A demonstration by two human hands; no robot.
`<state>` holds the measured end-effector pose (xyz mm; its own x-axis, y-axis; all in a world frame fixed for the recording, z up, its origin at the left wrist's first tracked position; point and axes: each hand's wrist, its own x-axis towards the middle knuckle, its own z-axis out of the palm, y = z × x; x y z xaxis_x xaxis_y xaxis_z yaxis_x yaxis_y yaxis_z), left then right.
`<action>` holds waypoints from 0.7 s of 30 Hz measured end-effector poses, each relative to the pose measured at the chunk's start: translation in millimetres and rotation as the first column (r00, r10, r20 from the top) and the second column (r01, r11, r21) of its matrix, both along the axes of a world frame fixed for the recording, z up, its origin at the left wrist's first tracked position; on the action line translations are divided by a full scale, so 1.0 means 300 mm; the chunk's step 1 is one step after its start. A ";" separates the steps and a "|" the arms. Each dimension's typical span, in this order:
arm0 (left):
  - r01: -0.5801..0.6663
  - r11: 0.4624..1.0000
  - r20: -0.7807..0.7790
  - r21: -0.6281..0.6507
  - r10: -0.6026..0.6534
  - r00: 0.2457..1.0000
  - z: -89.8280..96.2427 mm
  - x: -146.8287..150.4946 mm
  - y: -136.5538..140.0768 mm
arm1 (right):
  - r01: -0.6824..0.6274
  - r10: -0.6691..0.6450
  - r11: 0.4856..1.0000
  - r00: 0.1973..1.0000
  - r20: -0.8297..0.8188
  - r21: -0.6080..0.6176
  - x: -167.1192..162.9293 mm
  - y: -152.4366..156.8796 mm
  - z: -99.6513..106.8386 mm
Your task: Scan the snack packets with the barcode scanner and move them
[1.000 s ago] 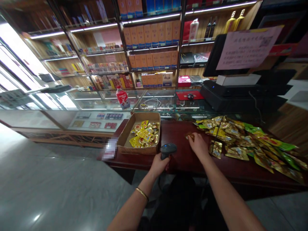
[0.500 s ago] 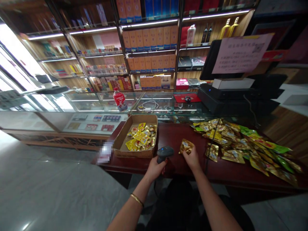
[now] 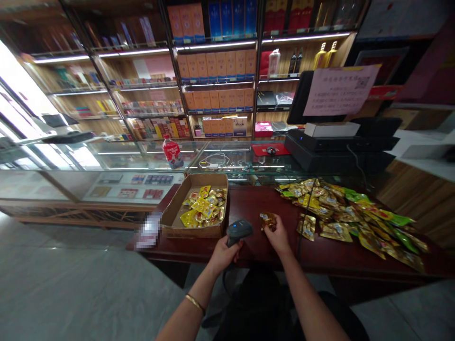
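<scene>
My left hand (image 3: pixel 224 255) is wrapped round the handle of a dark barcode scanner (image 3: pixel 239 229), whose blue light shows on top. To its right, my right hand (image 3: pixel 277 236) pinches a gold foil snack packet (image 3: pixel 266 219) just in front of the scanner's head. Left of the scanner stands an open cardboard box (image 3: pixel 170 229) with several yellow and gold packets (image 3: pixel 203 206) in it. On the right of the dark red table (image 3: pixel 249 199) lies a spread heap of gold, yellow and green packets (image 3: pixel 341 208); a single gold packet (image 3: pixel 307 226) sits at its near left edge.
Behind the table runs a glass display counter (image 3: pixel 138 161) bearing a red-labelled bottle (image 3: pixel 172 152), a white cable (image 3: pixel 215 160) and a mouse (image 3: pixel 271 150) on a red pad. A monitor with a paper sign (image 3: pixel 341 90) stands at the right. Shelves of boxed goods line the wall.
The view has shifted slightly, moving the scene left in the picture. The gold packet in my right hand has tilted and looks darker. Both hands keep their holds.
</scene>
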<state>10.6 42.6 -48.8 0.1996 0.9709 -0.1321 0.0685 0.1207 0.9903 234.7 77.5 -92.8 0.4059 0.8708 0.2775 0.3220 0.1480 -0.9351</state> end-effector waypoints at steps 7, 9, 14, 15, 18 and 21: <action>0.000 1.000 0.025 0.012 0.000 1.000 -0.008 -0.007 -0.003 | 0.006 -0.006 1.000 1.000 0.031 0.015 0.005 0.011 -0.015; 0.009 1.000 0.025 0.017 -0.009 1.000 -0.003 -0.006 -0.003 | 0.011 -0.011 1.000 1.000 0.029 0.021 0.005 0.011 -0.017; 0.002 1.000 0.022 0.001 -0.002 1.000 0.007 0.001 -0.004 | 0.026 -0.026 1.000 0.999 0.026 0.000 0.000 0.008 -0.007; 0.000 1.000 0.032 0.000 0.000 0.999 0.006 0.002 -0.004 | 0.030 -0.030 1.000 0.999 0.020 -0.009 -0.001 0.008 -0.005; -0.003 1.000 0.057 0.001 0.003 0.998 0.000 0.004 -0.002 | 0.034 -0.034 0.999 0.999 0.007 -0.026 -0.002 0.008 0.001; 0.004 1.000 0.026 0.012 -0.004 1.000 -0.008 0.002 0.000 | 0.036 -0.035 0.999 0.999 0.025 -0.023 0.000 0.007 0.002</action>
<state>11.1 42.6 -51.2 0.2065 0.9717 -0.1148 0.0431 0.1082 0.9932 234.8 79.7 -92.2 0.4301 0.8622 0.2677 0.3497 0.1142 -0.9299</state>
